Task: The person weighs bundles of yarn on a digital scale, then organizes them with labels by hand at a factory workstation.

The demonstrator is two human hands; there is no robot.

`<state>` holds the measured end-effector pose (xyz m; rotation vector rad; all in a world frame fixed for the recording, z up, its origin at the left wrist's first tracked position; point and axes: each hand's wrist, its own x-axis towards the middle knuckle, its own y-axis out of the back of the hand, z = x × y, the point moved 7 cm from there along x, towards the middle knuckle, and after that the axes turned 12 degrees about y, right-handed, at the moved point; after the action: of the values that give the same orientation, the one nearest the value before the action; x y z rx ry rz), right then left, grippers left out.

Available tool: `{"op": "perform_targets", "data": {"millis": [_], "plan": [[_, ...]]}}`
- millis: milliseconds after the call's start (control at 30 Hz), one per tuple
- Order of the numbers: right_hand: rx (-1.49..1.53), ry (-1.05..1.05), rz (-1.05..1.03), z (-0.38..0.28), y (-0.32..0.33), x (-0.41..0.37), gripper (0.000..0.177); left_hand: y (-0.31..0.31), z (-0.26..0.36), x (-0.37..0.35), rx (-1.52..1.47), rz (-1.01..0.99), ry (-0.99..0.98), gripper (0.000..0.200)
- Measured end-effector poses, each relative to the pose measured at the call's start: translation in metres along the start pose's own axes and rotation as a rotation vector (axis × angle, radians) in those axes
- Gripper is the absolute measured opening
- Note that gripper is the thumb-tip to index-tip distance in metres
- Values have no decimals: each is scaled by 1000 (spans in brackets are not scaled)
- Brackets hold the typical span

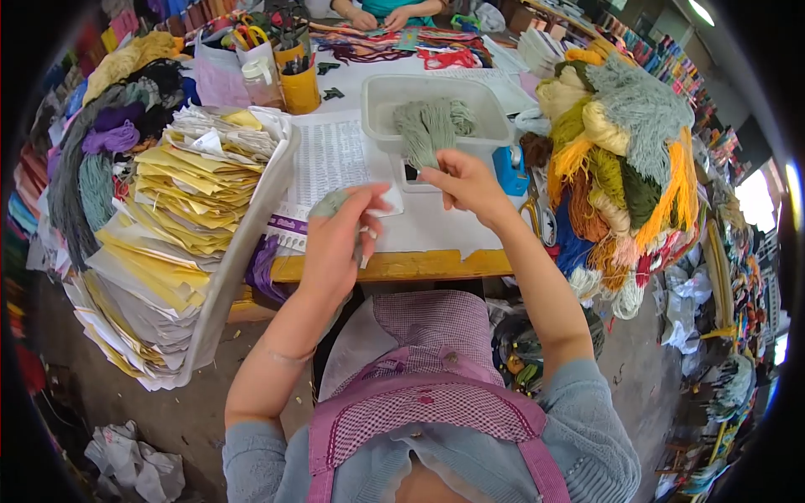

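My right hand [466, 186] is closed in a pinch at the lower end of a sage-green yarn skein [426, 127]. That skein hangs over the near rim of a clear plastic box [379, 109], with more green yarn [462, 117] inside. To the left, my left hand [342, 228] has its fingers curled over the printed sheets. A small bunch of grey-green yarn [329, 204] shows at the base of its fingers, partly hidden by them. Below the box, a dark object is partly covered by the yarn and my right hand.
A long bin [245, 243] of yellow and white paper packets stands left. A blue tape dispenser [510, 171] and scissors [532, 210] lie right, beside a large heap of coloured yarn [625, 142]. A yellow tool cup [300, 89] is behind; another person's hands [379, 18] work opposite.
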<state>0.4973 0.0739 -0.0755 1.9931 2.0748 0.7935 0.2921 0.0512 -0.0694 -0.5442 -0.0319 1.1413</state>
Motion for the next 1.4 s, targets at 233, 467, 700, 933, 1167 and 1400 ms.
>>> {"op": "perform_targets", "data": {"millis": [233, 467, 700, 933, 1167, 1400], "plan": [[485, -86, 41, -28, -7, -28, 17, -30, -20, 46, 153, 30, 105, 24], [642, -108, 122, -34, -7, -30, 16, -34, -8, 39, 123, 10, -125, 20], [254, 21, 158, -38, -6, -19, 12, -28, 7, 25, 347, 139, -414, 15], [956, -14, 46, -79, 31, -4, 14, -23, 27, -5, -559, -365, -71, 28], [-93, 202, 8, -201, 132, 29, 29, 68, 23, -123, -75, -254, -337, 39], [-149, 260, 253, -294, 217, 91, 26, 225, -108, -199, -301, 209, -106, 35]]}}
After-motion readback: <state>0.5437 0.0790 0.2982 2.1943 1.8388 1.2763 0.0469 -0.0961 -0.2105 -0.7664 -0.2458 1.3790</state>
